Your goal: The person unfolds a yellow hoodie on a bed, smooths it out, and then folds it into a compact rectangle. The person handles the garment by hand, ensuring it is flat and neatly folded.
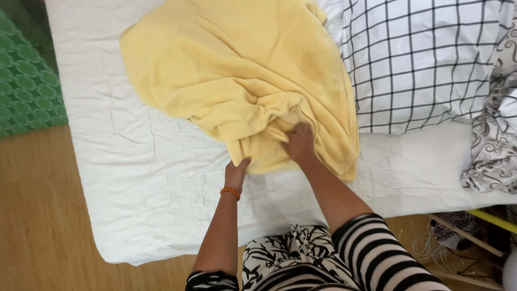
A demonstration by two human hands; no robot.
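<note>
Green mat (24, 81) lies at 9 o'clock beside the bed (134, 178). Left hand (236, 173), fingers closed, pinches the blanket (237, 75) hem at 6 o'clock. Right hand (299, 143) fingers grip a blanket fold just beside it. Checked pillow (425, 59) sits at 2 o'clock.

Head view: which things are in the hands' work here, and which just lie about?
In hand:
yellow blanket
left hand, gripping its near edge
right hand, bunching a fold
white mattress beneath

Lying about:
checked pillow
patterned cloth
green mat
</note>
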